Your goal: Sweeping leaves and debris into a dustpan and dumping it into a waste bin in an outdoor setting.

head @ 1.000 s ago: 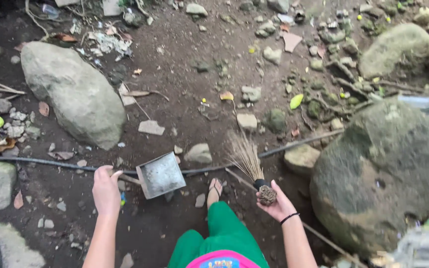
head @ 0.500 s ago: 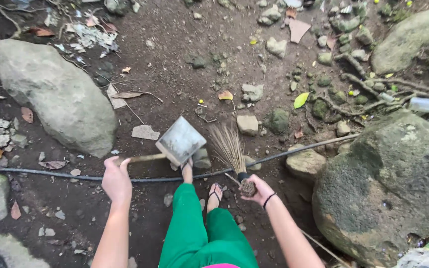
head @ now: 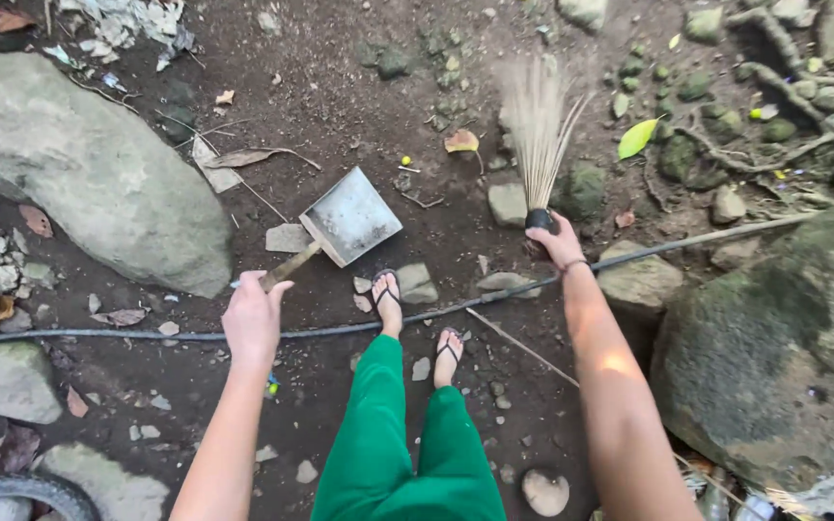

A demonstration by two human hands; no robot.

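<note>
My left hand point(head: 255, 318) grips the wooden handle of a grey metal dustpan point(head: 351, 216), held out over the dirt just ahead of my left foot. My right hand point(head: 557, 241) is stretched forward and closed around the dark base of a stick broom point(head: 536, 125), whose pale bristles fan upward toward the far stones. My feet in sandals stand at a black hose point(head: 108, 337) lying across the ground, below green trousers.
A large grey boulder point(head: 89, 169) lies at left and a mossy one point(head: 784, 347) at right. Small stones, dry leaves and a yellow-green leaf point(head: 636, 138) are scattered over the dirt. Roots run at top right; a tyre edge point(head: 12, 487) shows at bottom left.
I have stepped forward over the hose. My right hand has reached out further with the broom, its bristles now pointing away. The dustpan has shifted slightly left and down.
</note>
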